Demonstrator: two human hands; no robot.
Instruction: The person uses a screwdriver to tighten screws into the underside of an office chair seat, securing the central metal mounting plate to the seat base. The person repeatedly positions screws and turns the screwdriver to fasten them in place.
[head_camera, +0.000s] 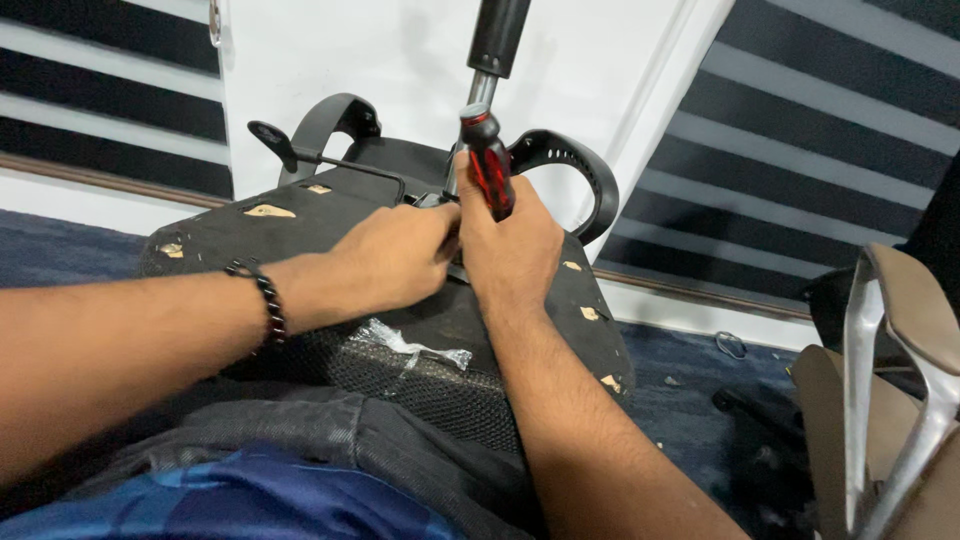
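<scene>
Blue and grey clothing (280, 480) along the bottom edge, nearest the lens, with both forearms reaching up over it toward centre frame. Beaded black bracelet (268, 305) on the left wrist. Left hand (385, 260) curled narrow, fingertips pressed down on the underside of an overturned office chair seat (300, 225), just left of the metal post. Right hand (510, 245) wrapped tight around a red-and-black screwdriver (488, 165), handle pointing up, tip hidden behind the fingers. Both hands touching at centre frame, right at the base of the gas-lift cylinder (492, 50) rising to the top edge. Torn black fabric on the seat, pale patches showing through. Curved black armrests (570, 160) behind, lever (290, 150) at upper left. Crumpled clear plastic (410, 345) on the mesh below the hands. Second chair's chrome frame (880, 400) at lower right.
</scene>
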